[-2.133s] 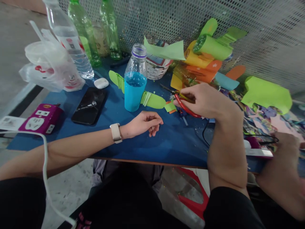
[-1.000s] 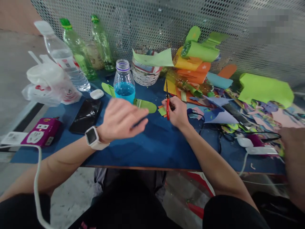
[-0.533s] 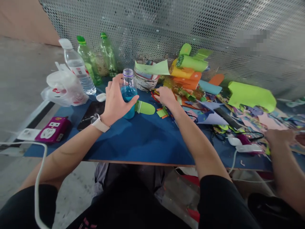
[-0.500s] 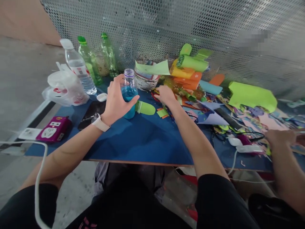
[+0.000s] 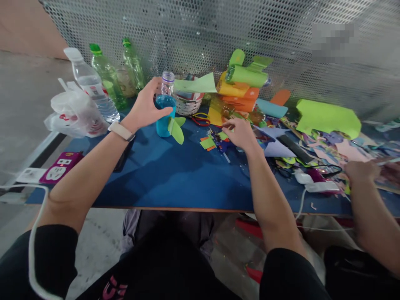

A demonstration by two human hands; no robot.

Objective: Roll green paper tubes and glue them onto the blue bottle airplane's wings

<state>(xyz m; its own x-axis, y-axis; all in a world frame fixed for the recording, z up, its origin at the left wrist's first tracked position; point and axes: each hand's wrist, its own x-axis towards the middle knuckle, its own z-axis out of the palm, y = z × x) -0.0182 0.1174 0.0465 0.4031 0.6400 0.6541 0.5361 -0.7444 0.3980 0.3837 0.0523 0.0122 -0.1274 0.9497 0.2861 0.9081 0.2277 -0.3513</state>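
Observation:
My left hand is wrapped round a clear plastic bottle with a blue sleeve, standing at the back of the blue table. Green paper wings hang from the bottle's lower side. My right hand lies low over the table, fingers stretched out and holding nothing. Its fingertips are by small green and orange paper scraps and a small blue tool. Red-handled scissors lie loose beside a woven basket.
Water and green bottles, a plastic bag and a purple power strip crowd the left. Coloured foam rolls, a green sheet, cables and cut-outs fill the right. Another person's hand works at the right edge.
My left hand rose from the table, took hold of the blue bottle and shifted it back. My right hand let go of the red scissors and moved over the scraps.

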